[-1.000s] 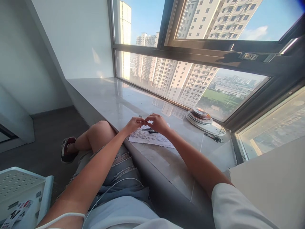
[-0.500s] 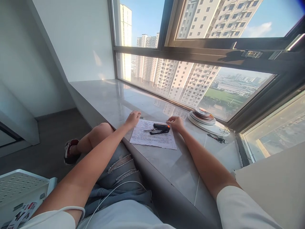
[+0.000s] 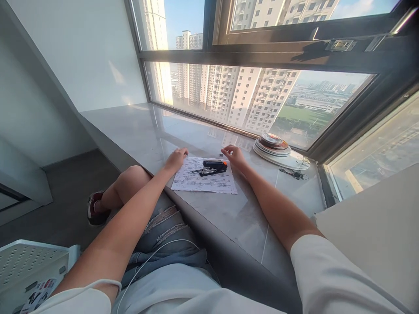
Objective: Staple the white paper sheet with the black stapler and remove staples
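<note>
A printed sheet of paper (image 3: 199, 183) lies flat on the grey marble sill (image 3: 140, 126). On top of it rests a black stapler with an orange end (image 3: 212, 167). My left hand (image 3: 176, 158) lies on the sill at the paper's left edge, fingers loosely bent and touching the sheet. At the paper's far right corner my right hand (image 3: 233, 155) rests with its fingers spread, close to the stapler's orange end. Neither hand holds anything.
A stack of plates (image 3: 273, 147) sits by the window at the right, with a bunch of keys (image 3: 294, 175) beside it. My bare knee (image 3: 132, 179) presses against the sill's front edge. A white perforated rack (image 3: 29, 266) stands at the lower left on the floor.
A second ago both hands were pinched together above the paper. They have parted and dropped to the sheet's left and right sides, uncovering the stapler. The view has shifted slightly.
</note>
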{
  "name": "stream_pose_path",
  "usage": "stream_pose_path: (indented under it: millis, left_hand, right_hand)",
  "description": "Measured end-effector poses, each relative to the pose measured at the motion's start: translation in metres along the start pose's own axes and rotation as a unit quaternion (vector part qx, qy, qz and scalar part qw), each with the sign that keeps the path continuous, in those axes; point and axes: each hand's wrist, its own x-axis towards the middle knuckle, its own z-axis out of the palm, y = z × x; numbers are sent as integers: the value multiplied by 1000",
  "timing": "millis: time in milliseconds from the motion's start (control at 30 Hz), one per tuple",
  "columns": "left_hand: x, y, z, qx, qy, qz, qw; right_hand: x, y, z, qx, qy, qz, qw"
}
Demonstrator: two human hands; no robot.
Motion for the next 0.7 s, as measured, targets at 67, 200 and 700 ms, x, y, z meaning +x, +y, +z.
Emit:
stream_pose_path:
  millis: [67,200,700]
  left_hand:
    - [-2,5,-2,-2,4,6,1000]
    - [-5,12,-9,-12,17,41,999]
    - [-36,48,-24,-166,92,47,981]
  right_hand:
    - [-1,-6,0,-15,-17,-25,999]
    - [-4,-19,-3,-1,-26,-25,999]
    - [-22,-67,11,58,-223,-133,964]
